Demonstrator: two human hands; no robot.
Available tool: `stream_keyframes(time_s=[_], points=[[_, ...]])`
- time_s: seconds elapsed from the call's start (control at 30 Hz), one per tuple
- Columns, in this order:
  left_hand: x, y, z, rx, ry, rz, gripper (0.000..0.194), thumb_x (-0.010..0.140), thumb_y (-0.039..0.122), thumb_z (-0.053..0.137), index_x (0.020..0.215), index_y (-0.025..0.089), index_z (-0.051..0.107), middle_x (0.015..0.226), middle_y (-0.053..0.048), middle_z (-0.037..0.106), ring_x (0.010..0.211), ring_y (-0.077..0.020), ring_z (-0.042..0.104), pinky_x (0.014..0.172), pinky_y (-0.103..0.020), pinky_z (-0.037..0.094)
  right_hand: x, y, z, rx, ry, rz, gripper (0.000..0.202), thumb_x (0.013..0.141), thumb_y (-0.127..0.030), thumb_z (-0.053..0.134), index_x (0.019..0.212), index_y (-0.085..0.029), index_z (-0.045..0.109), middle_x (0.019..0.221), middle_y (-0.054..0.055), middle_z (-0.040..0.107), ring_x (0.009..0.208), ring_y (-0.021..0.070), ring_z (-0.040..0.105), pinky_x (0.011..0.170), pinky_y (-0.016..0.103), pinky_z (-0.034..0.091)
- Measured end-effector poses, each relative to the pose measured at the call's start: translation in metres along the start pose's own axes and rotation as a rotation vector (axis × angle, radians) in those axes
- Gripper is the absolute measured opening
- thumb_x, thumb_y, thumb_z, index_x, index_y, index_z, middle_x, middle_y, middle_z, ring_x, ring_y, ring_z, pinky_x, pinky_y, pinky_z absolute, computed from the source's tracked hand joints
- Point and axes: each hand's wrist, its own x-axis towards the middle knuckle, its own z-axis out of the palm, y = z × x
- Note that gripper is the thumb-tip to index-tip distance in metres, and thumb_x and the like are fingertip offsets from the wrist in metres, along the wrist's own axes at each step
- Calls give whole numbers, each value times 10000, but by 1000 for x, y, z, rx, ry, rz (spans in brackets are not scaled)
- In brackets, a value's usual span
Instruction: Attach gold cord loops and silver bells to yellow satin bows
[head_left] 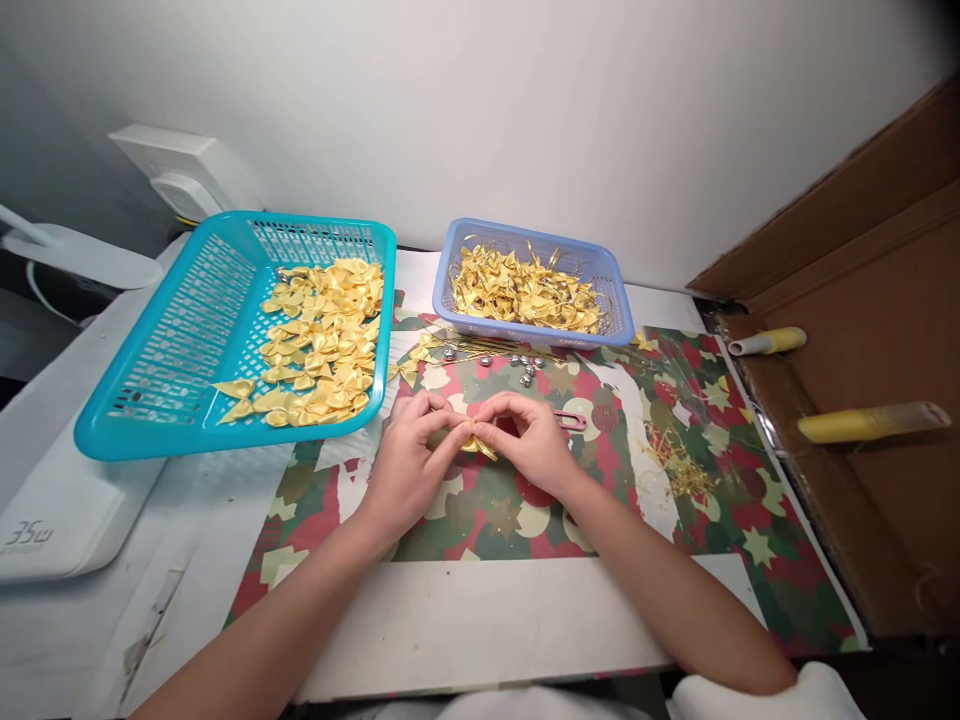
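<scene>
A small yellow ribbon bow point(480, 447) is pinched between my two hands above the patterned sheet point(502, 515). My left hand point(415, 460) holds it from the left with thumb and fingertips. From the right, my right hand point(529, 440) grips the same bow, its fingers partly covering it. A pink tool or clip point(571, 421) lies just beside my right hand. Beyond the hands are several silver bells point(527, 371) and a row of thin gold cords point(480, 346).
A teal basket point(90, 430) with yellow bows stands at left, a blue basket point(624, 310) with corded bows at the back. Gold cord scraps point(679, 465) lie at right. Two yellow tubes point(862, 423) jut from the cardboard point(885, 350). A white lamp base point(67, 520) is at left.
</scene>
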Motion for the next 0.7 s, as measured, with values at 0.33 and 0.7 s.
stream_keyframes(time_s=[0.33,0.7], points=[[-1,0,-1,-87,20,-12,199,882,312,571,775,233,719,823,-16,541,886,-196,507,784,-312,384,-1,-5,-1,-84,-4,-47,165,790,-331,687,732,-190,626,813,17,622,731,140,579,664,275,477],[-2,-2,0,-162,78,19,156,857,286,613,767,249,736,776,-4,521,826,-178,503,747,-302,387,-2,-11,-2,-148,-42,-126,97,822,-276,658,760,-204,638,891,33,606,771,150,571,648,284,471]])
